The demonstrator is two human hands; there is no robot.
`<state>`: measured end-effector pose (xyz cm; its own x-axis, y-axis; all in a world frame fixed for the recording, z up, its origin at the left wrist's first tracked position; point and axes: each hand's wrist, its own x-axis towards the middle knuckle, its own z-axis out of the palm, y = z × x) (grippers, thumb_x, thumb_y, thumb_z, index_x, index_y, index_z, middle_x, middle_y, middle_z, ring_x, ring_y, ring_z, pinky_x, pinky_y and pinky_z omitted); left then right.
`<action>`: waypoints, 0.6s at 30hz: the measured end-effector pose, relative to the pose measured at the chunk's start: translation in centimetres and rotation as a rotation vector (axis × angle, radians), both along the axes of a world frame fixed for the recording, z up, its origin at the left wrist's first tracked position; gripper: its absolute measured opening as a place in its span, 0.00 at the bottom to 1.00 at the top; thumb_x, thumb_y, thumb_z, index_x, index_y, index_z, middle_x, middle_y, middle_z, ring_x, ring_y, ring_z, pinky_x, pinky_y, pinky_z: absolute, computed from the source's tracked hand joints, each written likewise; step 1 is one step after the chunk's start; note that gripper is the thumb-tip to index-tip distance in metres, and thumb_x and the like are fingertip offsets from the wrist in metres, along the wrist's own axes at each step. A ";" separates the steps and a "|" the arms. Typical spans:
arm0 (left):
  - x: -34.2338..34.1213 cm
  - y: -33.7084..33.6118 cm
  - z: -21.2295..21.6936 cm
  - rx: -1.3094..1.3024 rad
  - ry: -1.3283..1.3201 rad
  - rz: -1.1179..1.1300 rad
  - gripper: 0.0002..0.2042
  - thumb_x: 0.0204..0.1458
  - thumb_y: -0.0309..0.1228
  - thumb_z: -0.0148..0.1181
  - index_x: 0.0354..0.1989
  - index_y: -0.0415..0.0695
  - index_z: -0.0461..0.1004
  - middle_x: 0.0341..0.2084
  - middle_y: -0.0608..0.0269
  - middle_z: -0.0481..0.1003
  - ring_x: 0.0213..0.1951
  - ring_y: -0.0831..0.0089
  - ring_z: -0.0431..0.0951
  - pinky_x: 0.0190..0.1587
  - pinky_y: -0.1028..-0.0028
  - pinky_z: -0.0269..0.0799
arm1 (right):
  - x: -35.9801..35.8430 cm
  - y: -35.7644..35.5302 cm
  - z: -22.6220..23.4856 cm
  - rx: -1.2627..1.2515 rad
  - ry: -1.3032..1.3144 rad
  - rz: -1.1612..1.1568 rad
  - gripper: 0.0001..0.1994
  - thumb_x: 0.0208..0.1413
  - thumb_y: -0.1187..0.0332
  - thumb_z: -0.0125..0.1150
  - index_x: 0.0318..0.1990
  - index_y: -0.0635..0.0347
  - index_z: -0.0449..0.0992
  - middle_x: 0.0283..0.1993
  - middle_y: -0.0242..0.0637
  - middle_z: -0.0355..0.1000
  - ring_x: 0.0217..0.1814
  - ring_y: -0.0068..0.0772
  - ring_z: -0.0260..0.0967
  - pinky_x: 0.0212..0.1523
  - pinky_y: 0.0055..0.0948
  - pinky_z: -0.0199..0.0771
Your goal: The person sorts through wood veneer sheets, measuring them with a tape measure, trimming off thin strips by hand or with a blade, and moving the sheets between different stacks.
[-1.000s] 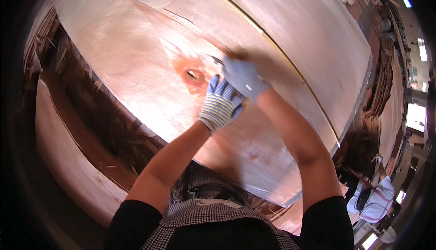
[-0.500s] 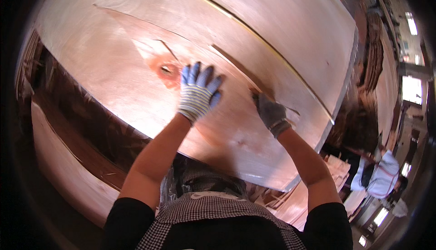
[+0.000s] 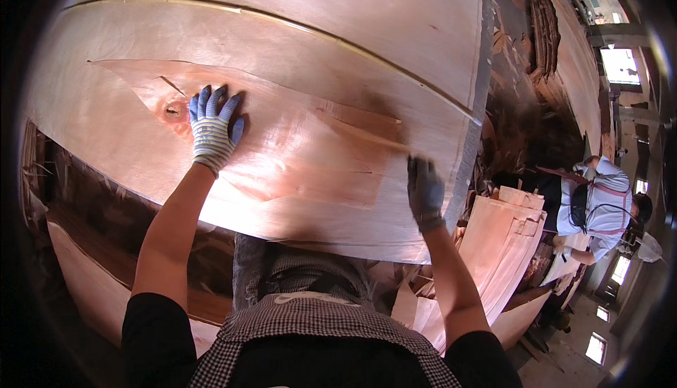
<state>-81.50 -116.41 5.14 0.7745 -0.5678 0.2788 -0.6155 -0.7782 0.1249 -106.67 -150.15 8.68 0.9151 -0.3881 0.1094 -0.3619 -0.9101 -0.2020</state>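
Note:
My left hand (image 3: 214, 128), in a blue-fingered glove with a striped back, lies flat on a large pale wood veneer sheet (image 3: 148, 32), fingers spread. Just left of its fingertips is a dark knot hole (image 3: 173, 111) in a reddish patch, with a short dark slit above it. My right hand (image 3: 426, 189), in a dark grey glove and slightly blurred, is closed at the sheet's right part. From its fingertips a thin wood strip (image 3: 363, 133) runs up and left, beside a reddish veneer piece (image 3: 310, 169) lying on the sheet.
A long thin yellowish rod (image 3: 310, 30) crosses the sheet beyond my hands. Torn veneer layers (image 3: 106, 201) lie below its left edge. At the right stand stacked veneer pieces (image 3: 493, 243), and a person in a light top (image 3: 606, 198) works beyond them.
The view has turned, shifting the sheet and rod. My left hand stays flat near the knot hole. My right hand has moved toward the sheet's right edge with the strip, exposing more reddish veneer.

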 end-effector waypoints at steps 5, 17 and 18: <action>-0.1 -1.1 0.4 -0.041 -0.007 -0.030 0.21 0.43 0.41 0.56 0.49 0.56 0.69 0.51 0.55 0.64 0.56 0.49 0.57 0.59 0.49 0.45 | 8.6 -2.3 0.2 0.223 0.070 0.103 0.14 0.47 0.64 0.58 0.43 0.51 0.72 0.37 0.42 0.71 0.40 0.48 0.69 0.37 0.38 0.71; 0.0 1.3 -0.2 -0.050 0.014 0.004 0.22 0.46 0.45 0.53 0.51 0.55 0.68 0.52 0.54 0.64 0.57 0.48 0.56 0.59 0.46 0.44 | 10.5 10.7 5.2 0.712 0.273 0.170 0.11 0.49 0.63 0.58 0.36 0.60 0.75 0.32 0.46 0.73 0.31 0.45 0.72 0.32 0.35 0.70; 0.0 1.7 -0.5 -0.048 0.008 0.012 0.23 0.46 0.45 0.53 0.53 0.56 0.67 0.53 0.54 0.64 0.57 0.48 0.56 0.59 0.45 0.44 | 11.9 11.5 3.9 0.580 0.288 0.209 0.12 0.49 0.60 0.56 0.34 0.58 0.74 0.29 0.48 0.72 0.30 0.51 0.70 0.31 0.40 0.70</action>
